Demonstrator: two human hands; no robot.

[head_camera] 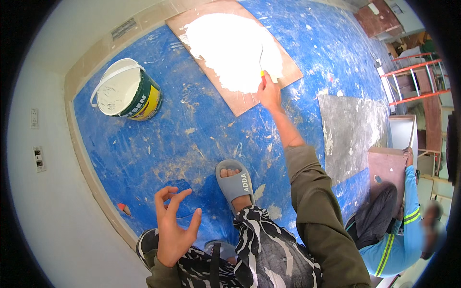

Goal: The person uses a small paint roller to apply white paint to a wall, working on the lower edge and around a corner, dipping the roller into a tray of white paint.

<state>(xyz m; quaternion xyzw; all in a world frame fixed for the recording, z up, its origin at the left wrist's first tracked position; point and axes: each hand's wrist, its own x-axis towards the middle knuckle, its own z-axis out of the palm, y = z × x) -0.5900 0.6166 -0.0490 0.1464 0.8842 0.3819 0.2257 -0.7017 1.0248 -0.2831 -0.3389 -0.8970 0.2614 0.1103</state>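
Note:
My right hand (270,94) grips the red and yellow handle of a paint roller (263,76). Its thin wire frame reaches up over wet white paint, and the roller head is lost in the glare. That white paint (230,54) covers most of a brown plywood panel (238,103) lying flat on the floor. Above my bent knee, my left hand (175,226) hangs in the air with its fingers curled apart and nothing in it. To the left of the panel stands a green and yellow paint bucket (153,102), lidless, its inside coated white.
Blue, paint-spattered sheeting (173,144) covers the floor. A wall (47,201) runs along the left. Rightward lie a grey sheet (345,140) and an orange-railed ladder (414,81). A co-worker in a blue shirt (387,252) crouches, one hand on a wooden box-like piece (385,167).

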